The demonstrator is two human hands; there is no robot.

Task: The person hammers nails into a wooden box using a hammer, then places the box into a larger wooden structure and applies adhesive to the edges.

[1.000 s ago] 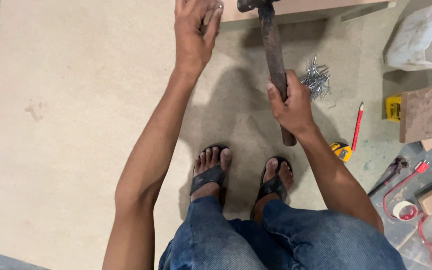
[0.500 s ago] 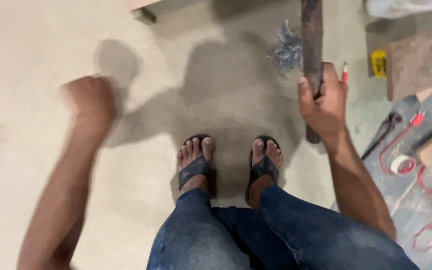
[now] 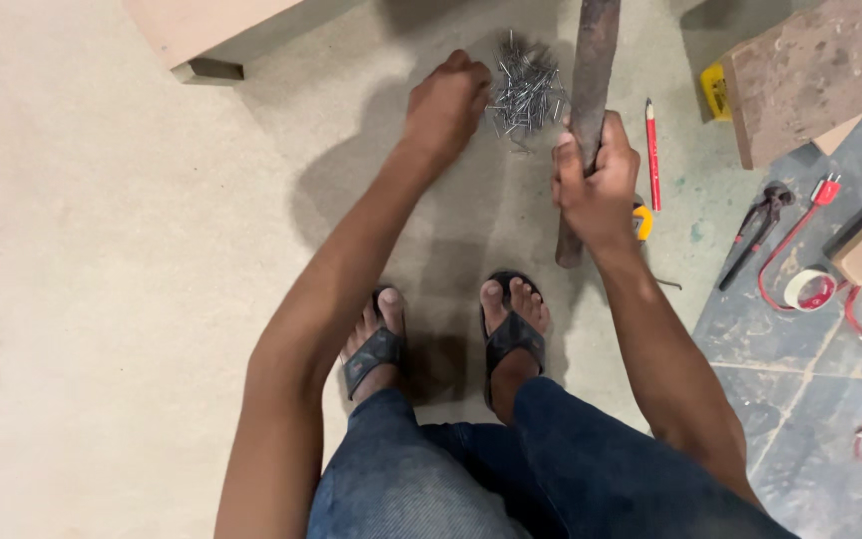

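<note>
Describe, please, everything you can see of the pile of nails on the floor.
The pile of nails is a loose heap of thin, grey, shiny metal nails, lying crossed in all directions on the pale floor. It sits between the left hand, whose fingers reach its left edge, and the dark hammer handle gripped by the right hand. A few nails stick out from the heap. Whether the fingers already pinch a nail cannot be told.

Loose steel nails [image 3: 525, 92], heaped beside hammer handle [image 3: 589, 90]
</note>
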